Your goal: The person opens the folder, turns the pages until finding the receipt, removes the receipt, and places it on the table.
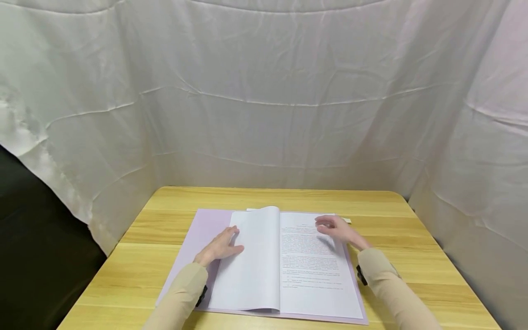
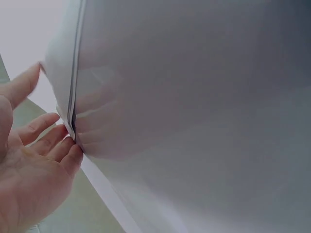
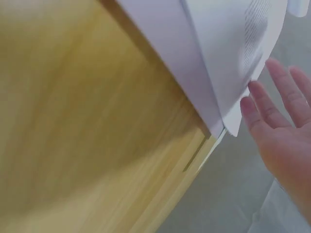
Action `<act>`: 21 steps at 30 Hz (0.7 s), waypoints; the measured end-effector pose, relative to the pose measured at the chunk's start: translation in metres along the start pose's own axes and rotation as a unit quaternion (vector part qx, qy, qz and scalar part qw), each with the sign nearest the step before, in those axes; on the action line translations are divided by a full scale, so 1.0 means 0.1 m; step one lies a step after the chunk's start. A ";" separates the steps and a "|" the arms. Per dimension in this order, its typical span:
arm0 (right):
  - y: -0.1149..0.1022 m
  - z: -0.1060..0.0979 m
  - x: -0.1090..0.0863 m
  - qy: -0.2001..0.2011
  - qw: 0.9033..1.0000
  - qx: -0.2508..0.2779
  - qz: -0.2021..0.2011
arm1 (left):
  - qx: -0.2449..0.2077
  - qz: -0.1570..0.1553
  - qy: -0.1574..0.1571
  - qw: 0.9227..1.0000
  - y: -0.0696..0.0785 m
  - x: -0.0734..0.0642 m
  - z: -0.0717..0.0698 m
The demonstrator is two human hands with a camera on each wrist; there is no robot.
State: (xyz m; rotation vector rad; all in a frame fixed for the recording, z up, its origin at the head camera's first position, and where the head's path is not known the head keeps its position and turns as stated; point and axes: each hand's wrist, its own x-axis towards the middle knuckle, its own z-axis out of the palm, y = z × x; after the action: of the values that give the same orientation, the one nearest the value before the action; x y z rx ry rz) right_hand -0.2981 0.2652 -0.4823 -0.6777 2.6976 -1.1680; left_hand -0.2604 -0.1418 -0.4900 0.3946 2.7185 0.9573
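Before me on the bench (image 1: pixel 161 225) lies a lilac folder (image 1: pixel 209 222), open. Its left sheet (image 1: pixel 252 270) shows a blank white side, bowed up near the middle; the right sheet (image 1: pixel 313 302), dense with small print, lies flatter.

Folder (image 1: pixel 212 220): is showing plain pale lilac.
Left page (image 1: pixel 251 261): is showing unprinted white in the head view, turning grey in the left wrist view.
Right page (image 1: pixel 309 300): is carrying dense rows of fine dark print on white.
Worktop (image 1: pixel 412 256): is showing warm yellow, with tan wood-grain streaks running across it.
Left sleeve (image 1: pixel 181 288) and right sleeve (image 1: pixel 383 270): are both showing plain beige.
Small tab (image 1: pixel 347 220): is showing pale cream.
Curtain (image 1: pixel 288 128): is showing silvery grey, tinting faintly pink at upper right, with pale crease lines crossing it.
Lower-left area (image 1: pixel 33 238): is showing black.
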 end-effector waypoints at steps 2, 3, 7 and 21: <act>0.02 -0.01 0.02 0.009 1.000 -0.018 0.007 | 0.002 -0.006 -0.009 1.000 -0.01 0.00 0.00; 0.03 -0.02 0.02 0.013 1.000 -0.023 0.014 | 0.004 -0.009 -0.013 1.000 -0.01 0.00 0.00; 0.06 -0.03 0.05 0.023 0.998 -0.024 0.050 | 0.018 -0.009 -0.015 1.000 -0.02 0.00 -0.01; 0.20 -0.08 0.12 0.034 0.994 -0.066 0.084 | 0.031 0.007 -0.029 0.999 -0.03 0.00 -0.01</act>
State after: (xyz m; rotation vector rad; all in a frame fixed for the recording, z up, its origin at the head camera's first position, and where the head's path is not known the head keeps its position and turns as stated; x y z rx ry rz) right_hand -0.3182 0.2775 -0.4905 -0.4230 2.8435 -0.9979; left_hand -0.2610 -0.1446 -0.4906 0.4478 2.7009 0.8531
